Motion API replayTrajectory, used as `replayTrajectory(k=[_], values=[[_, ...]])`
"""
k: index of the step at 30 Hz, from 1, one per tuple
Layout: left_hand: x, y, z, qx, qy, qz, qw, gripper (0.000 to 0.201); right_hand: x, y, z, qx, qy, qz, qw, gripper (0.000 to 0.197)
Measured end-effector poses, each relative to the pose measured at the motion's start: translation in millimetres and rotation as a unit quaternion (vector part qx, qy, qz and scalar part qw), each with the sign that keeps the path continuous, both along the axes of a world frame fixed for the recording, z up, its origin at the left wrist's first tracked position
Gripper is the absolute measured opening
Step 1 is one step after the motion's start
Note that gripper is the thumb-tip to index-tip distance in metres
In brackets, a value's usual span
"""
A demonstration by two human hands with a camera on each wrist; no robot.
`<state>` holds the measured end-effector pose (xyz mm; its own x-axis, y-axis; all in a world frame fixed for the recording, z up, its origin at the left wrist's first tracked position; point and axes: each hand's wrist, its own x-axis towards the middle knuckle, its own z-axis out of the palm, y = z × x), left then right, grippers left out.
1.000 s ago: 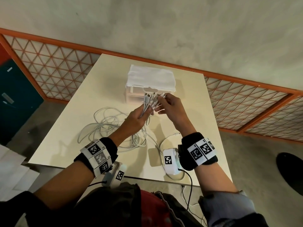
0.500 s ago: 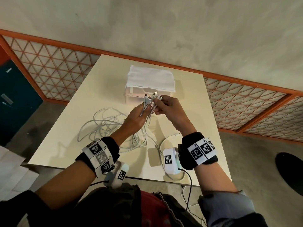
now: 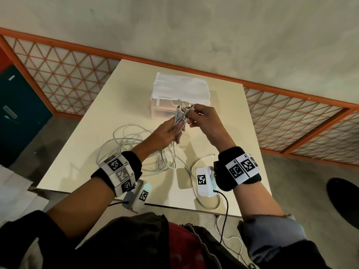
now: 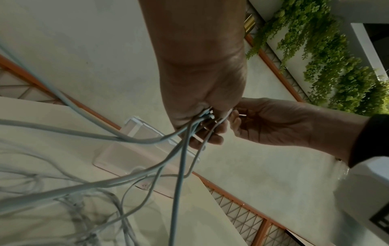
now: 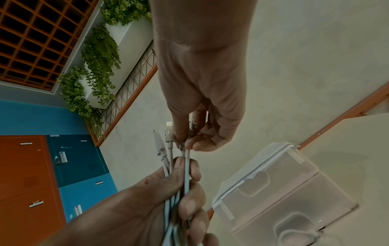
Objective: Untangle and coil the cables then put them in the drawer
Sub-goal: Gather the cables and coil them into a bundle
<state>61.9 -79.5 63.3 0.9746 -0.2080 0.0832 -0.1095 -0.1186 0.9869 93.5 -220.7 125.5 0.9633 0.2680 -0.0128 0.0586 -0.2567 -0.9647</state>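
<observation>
Several white cables lie tangled on the cream table, their ends gathered upward. My left hand grips the bundle of cable ends in its curled fingers. Just above it, my right hand pinches the connector tips at the top of the bundle. In the left wrist view the strands hang down from that left hand to the table. A translucent white drawer unit with a folded white cloth on top stands just behind both hands; its drawers look closed.
One loose cable end curls on the table near my right wrist. An orange-framed lattice railing runs behind the table. Blue and orange lockers stand to the left. The near table edge is below my forearms.
Both hands rose slightly with the bundle. My right hand moved in from spreading the connector ends to pinching them close together above my left hand.
</observation>
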Motion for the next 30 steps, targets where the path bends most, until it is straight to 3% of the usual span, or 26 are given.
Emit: replayTrajectory(k=[6, 10, 19, 26, 30], values=[[-2.5, -0.7, 4.1, 0.015, -0.004, 0.002, 1.0, 0.026, 3.8, 0.8, 3.0, -0.018, -0.012, -0.009, 1.0, 0.018], [0.2, -2.0, 3.4, -0.026, 0.015, 0.037, 0.999, 0.029, 5.0, 1.1, 6.1, -0.015, -0.019, 0.012, 1.0, 0.019], [0.2, 5.0, 14.7, -0.03, 0.021, -0.052, 0.998, 0.023, 7.6, 3.7, 5.1, -0.026, -0.029, 0.03, 0.999, 0.016], [3.6, 3.2, 18.1, 0.009, 0.026, -0.066, 0.997, 0.028, 12.9, 4.4, 4.9, -0.019, -0.038, 0.011, 0.999, 0.017], [8.0, -1.7, 17.2, -0.005, 0.05, -0.052, 0.997, 0.033, 9.4, 4.1, 9.8, -0.019, -0.02, 0.028, 0.999, 0.031]])
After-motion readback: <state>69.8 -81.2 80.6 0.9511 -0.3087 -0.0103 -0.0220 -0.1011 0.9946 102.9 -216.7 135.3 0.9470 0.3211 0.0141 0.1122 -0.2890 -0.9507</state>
